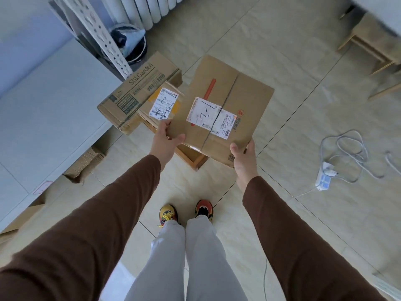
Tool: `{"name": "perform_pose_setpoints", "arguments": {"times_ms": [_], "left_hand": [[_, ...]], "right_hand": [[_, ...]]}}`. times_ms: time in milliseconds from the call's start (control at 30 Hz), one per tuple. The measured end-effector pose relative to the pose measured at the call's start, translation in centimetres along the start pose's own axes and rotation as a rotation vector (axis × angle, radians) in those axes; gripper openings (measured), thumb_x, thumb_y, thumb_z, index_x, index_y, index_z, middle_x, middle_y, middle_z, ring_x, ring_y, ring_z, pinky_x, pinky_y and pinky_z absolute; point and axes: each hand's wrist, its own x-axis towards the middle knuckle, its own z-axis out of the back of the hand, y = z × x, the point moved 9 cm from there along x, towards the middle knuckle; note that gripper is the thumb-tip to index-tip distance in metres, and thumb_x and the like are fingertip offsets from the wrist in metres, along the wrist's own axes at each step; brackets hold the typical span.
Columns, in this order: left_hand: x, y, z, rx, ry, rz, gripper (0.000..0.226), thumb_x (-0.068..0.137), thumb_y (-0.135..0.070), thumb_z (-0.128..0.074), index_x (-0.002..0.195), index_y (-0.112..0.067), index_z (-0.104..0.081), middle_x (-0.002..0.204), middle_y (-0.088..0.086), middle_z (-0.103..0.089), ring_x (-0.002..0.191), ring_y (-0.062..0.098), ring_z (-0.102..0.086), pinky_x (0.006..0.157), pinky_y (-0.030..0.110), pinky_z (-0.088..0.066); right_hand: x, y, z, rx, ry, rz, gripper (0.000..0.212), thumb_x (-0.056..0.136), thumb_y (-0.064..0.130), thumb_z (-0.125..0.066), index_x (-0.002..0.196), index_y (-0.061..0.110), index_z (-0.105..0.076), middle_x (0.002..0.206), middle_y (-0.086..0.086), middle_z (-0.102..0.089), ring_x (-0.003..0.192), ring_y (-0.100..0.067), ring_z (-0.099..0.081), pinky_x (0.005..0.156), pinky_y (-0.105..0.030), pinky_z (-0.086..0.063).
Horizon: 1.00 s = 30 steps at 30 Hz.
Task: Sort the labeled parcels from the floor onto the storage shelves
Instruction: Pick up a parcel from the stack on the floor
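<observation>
Cardboard is filling the middle of the view: a flat brown parcel with a white label handwritten "1-2" is being held above the tiled floor by both hands; the left hand is gripping its near left corner, thumb lying on the top face and fingers curling round the edge; the right hand is grasping the near right corner, thumb on top and the other fingers hidden underneath; both arms are wearing brown sleeves; just left of the held parcel, a long carton printed "StikGarden" is lying on the floor, and beside it a smaller parcel with a white label on yellow tape is partly hiding behind the held one; a wooden frame is showing beneath the held parcel's near edge; a white shelf surface is stretching along the left, with a perforated white upright at its far corner and more cardboard lying under it; a white power strip with looping cable is lying on the floor to the right; colourful shoes are standing below
</observation>
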Motion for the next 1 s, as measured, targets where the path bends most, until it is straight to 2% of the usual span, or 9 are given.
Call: {"name": "perform_pose_setpoints", "arguments": {"times_ms": [100,233,367,500,600,700,733,867,1000], "left_hand": [[-2.1,-4.7,3.0,-0.048,-0.049,-0.061,0.042,0.092,-0.011,-0.073,0.121,-0.027,-0.049,0.115,-0.009,-0.06,0.099,0.006,-0.057,0.073,0.01,-0.048],[-5.8,-10.2,9.4,-0.084,-0.139,-0.133,0.045,0.089,-0.012,-0.076,0.122,-0.026,-0.049,0.121,-0.007,-0.062,0.107,0.007,-0.06,0.082,0.017,-0.051],[-11.0,-13.9,17.0,-0.101,-0.271,-0.224,0.042,0.087,-0.011,-0.077,0.116,-0.025,-0.049,0.113,-0.01,-0.062,0.094,-0.006,-0.061,0.072,0.007,-0.049],[-17.1,-15.3,25.0,-0.138,-0.396,-0.288,0.061,0.088,-0.007,-0.076,0.135,-0.03,-0.045,0.118,-0.016,-0.058,0.107,0.001,-0.058,0.079,0.011,-0.05],[-22.2,-14.8,30.6,-0.169,-0.442,-0.316,0.08,0.09,-0.002,-0.073,0.15,-0.037,-0.034,0.122,-0.017,-0.055,0.107,0.001,-0.057,0.072,0.005,-0.05],[-27.6,-12.6,36.5,-0.188,-0.518,-0.322,0.085,0.09,0.0,-0.072,0.152,-0.039,-0.03,0.12,-0.013,-0.056,0.105,0.005,-0.058,0.072,0.01,-0.051],[-29.4,-11.5,38.4,-0.207,-0.544,-0.312,0.085,0.089,0.0,-0.072,0.153,-0.036,-0.029,0.118,-0.01,-0.057,0.103,0.006,-0.059,0.074,0.012,-0.05],[-36.3,-6.2,45.6,-0.278,-0.624,-0.274,0.08,0.089,0.002,-0.071,0.15,-0.03,-0.029,0.114,-0.004,-0.056,0.101,0.012,-0.062,0.07,0.015,-0.053],[-41.9,-1.2,52.2,-0.32,-0.711,-0.245,0.061,0.091,0.001,-0.07,0.138,-0.022,-0.038,0.116,-0.004,-0.058,0.098,0.013,-0.063,0.064,0.016,-0.053]], "right_hand": [[-2.5,5.4,-1.5,0.0,0.069,0.12,0.06,0.102,0.016,-0.061,0.155,0.034,-0.036,0.142,0.01,-0.061,0.127,-0.015,-0.06,0.112,-0.044,-0.048],[-6.8,12.7,-5.1,-0.053,0.194,0.287,0.065,0.102,0.016,-0.06,0.158,0.034,-0.032,0.144,0.009,-0.058,0.129,-0.014,-0.058,0.112,-0.043,-0.049],[-12.6,18.3,-10.1,-0.107,0.335,0.43,0.067,0.102,0.018,-0.062,0.159,0.033,-0.029,0.145,0.006,-0.058,0.128,-0.013,-0.059,0.11,-0.042,-0.05],[-19.4,21.9,-16.3,-0.187,0.472,0.559,0.066,0.102,0.017,-0.061,0.159,0.03,-0.029,0.143,0.003,-0.059,0.128,-0.017,-0.058,0.11,-0.044,-0.05],[-24.8,22.5,-21.4,-0.243,0.569,0.633,0.058,0.103,0.018,-0.059,0.155,0.029,-0.035,0.141,0.0,-0.06,0.129,-0.021,-0.057,0.108,-0.044,-0.051],[-31.2,21.6,-26.6,-0.278,0.679,0.677,0.059,0.105,0.026,-0.057,0.157,0.038,-0.032,0.14,0.009,-0.06,0.123,-0.005,-0.06,0.091,-0.017,-0.054],[-33.4,21.1,-28.3,-0.282,0.705,0.684,0.059,0.105,0.027,-0.057,0.157,0.039,-0.032,0.14,0.012,-0.06,0.122,-0.003,-0.059,0.09,-0.015,-0.052],[-41.5,18.2,-35.2,-0.278,0.83,0.704,0.057,0.104,0.02,-0.06,0.156,0.026,-0.036,0.142,0.001,-0.059,0.128,-0.014,-0.059,0.11,-0.039,-0.05],[-48.3,14.8,-41.3,-0.315,0.947,0.721,0.055,0.102,0.017,-0.062,0.152,0.022,-0.04,0.141,0.001,-0.061,0.127,-0.014,-0.061,0.113,-0.043,-0.048]]}}
